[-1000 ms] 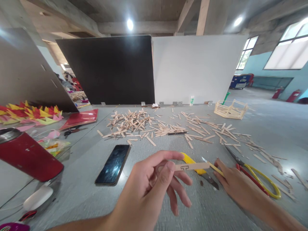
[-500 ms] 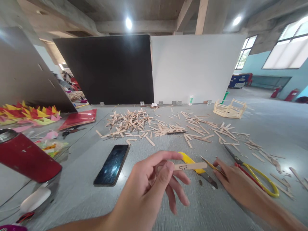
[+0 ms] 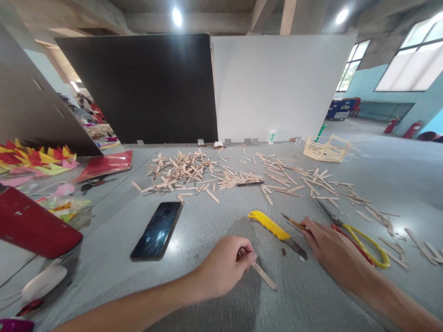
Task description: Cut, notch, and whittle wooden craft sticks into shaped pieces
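Note:
My left hand [image 3: 226, 267] pinches one end of a wooden craft stick [image 3: 265, 276] that has dark line markings on it. The stick slants down to the right, low over the grey table [image 3: 207, 219]; whether it touches the top I cannot tell. In my right hand [image 3: 327, 244] is a pencil [image 3: 291, 221], its tip pointing up and left. Between the hands lies a yellow-handled utility knife [image 3: 268, 224] with its blade out. Just right of my right hand rest scissors [image 3: 368, 245] with yellow and red handles.
Loose craft sticks [image 3: 185, 170] are heaped across the table's far half. A phone [image 3: 157, 230] lies at left, near a red bottle [image 3: 38, 226] and a white mouse [image 3: 44, 282]. A small stick frame [image 3: 327, 150] stands at back right, before the upright white board [image 3: 277, 87].
My left hand has lowered and turned over, bringing the stick from a raised, level hold down toward the table. My right hand keeps its hold on the pencil. The view has shifted slightly.

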Demonstrator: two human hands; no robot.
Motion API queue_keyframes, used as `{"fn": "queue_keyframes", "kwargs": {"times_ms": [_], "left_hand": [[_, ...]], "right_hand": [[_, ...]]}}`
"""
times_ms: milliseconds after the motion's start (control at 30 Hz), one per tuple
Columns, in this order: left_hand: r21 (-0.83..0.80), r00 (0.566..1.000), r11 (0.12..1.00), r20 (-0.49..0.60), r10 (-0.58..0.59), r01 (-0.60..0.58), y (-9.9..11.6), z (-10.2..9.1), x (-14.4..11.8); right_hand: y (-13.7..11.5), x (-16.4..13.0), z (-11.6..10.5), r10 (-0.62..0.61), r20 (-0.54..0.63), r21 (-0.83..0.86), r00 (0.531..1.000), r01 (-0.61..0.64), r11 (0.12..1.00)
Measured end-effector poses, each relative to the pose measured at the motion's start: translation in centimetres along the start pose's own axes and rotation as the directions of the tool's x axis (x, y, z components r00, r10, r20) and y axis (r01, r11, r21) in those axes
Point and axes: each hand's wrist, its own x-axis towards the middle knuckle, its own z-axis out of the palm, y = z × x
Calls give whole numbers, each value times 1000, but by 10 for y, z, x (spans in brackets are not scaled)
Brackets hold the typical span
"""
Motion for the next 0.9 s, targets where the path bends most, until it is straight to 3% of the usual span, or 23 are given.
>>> {"fn": "queue_keyframes", "kwargs": {"times_ms": [100,233,367,500,533,633,700,767,867,900], "left_hand": [[169,997,985,-59,44,-34,-12,4,5],[356,983,934,-152,104,-43,-11,4,0],[481,976,876,-172,134,-36,-7,15,-16],[550,980,833,-125,156,-63,-13,38,-36],[571,978,816,-102,181,-91,-17,44,-40],[726,929,656,-67,365,-206,-30,54,-45],[756,914,617,-60,401,-221,-34,53,-44],[761,918,615,-67,392,-207,-33,46,-39],[740,928,648,-95,361,-177,-30,30,-26],[733,930,660,-109,351,-163,-29,25,-21]], "right_hand": [[0,4,0,6,-21,-74,1000,-7,997],[-13,8,-4,-44,-22,-104,999,41,994],[-37,22,-9,-139,121,-39,983,145,989],[-40,50,-13,-190,219,28,957,188,982],[-38,56,-16,-188,214,50,959,181,982],[-33,64,-26,-172,133,134,976,154,979],[-35,60,-31,-146,40,254,988,131,958],[-42,50,-30,-62,6,511,998,50,858],[-58,35,-20,66,83,845,994,-105,524],[-63,31,-15,96,91,873,991,-126,472]]}}
